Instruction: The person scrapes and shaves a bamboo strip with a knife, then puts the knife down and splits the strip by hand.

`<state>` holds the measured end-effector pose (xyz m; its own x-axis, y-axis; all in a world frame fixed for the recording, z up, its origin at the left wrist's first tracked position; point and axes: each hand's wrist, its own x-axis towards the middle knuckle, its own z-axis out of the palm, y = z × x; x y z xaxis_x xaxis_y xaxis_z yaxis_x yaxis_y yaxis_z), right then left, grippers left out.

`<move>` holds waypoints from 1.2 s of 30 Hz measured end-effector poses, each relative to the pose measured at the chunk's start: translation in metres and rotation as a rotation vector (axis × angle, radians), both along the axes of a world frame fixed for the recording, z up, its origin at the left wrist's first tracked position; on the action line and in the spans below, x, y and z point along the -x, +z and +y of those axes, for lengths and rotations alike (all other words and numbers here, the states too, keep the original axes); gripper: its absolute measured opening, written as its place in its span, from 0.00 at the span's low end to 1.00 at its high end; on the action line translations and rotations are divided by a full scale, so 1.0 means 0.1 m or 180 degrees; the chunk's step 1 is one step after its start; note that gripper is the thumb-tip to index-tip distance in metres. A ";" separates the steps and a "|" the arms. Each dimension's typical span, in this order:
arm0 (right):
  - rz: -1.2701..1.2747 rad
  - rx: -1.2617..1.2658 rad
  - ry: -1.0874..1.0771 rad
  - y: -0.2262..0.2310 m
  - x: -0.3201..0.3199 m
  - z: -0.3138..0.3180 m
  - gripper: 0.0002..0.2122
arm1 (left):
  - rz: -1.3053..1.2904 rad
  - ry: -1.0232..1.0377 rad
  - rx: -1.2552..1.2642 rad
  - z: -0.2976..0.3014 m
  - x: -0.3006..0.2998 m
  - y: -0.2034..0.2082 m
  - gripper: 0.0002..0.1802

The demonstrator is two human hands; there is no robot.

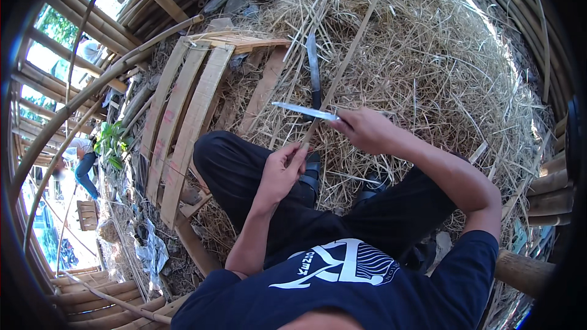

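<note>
My right hand (pixel 367 131) is closed round the handle of a knife (pixel 301 109), its bright blade pointing left. Lower and to the left, my left hand (pixel 282 174) grips the near end of a long bamboo strip (pixel 351 52). From that hand the strip slants away to the upper right over the straw, passing by the knife's handle end. Whether the blade touches the strip, I cannot tell. Just beyond the knife lies a machete (pixel 313 64) with a dark blade, on the straw beside several thin bamboo splints (pixel 299 43).
Dry straw (pixel 428 73) covers the ground ahead and to the right. A slatted wooden crate (pixel 192 104) stands to the left of my knee. Bamboo poles (pixel 92 21) form a fence at the left, with another person (pixel 82 162) beyond it. A bamboo wall (pixel 513 6) curves along the right.
</note>
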<state>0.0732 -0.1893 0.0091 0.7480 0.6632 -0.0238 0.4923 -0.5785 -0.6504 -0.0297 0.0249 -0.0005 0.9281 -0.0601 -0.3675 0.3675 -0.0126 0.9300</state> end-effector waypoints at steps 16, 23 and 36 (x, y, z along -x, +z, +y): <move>-0.0225 0.0130 0.0152 -0.18 0.17 0.14 0.17 | -0.0395 0.0360 -0.0302 0.01 -0.31 -0.33 0.08; -0.0377 0.0216 0.0130 -0.22 0.05 0.13 0.16 | -0.0301 0.0471 0.0406 -0.04 -0.35 -0.28 0.08; 0.0039 0.0342 -0.2644 -0.05 -1.06 -0.70 0.19 | 0.0218 0.0408 0.0427 0.06 0.05 -0.12 0.11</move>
<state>0.1792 -0.2596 0.0044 0.9917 -0.1098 -0.0668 -0.1282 -0.8091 -0.5735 -0.0343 0.0314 -0.0122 0.9044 0.0041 -0.4267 0.4206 0.1607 0.8929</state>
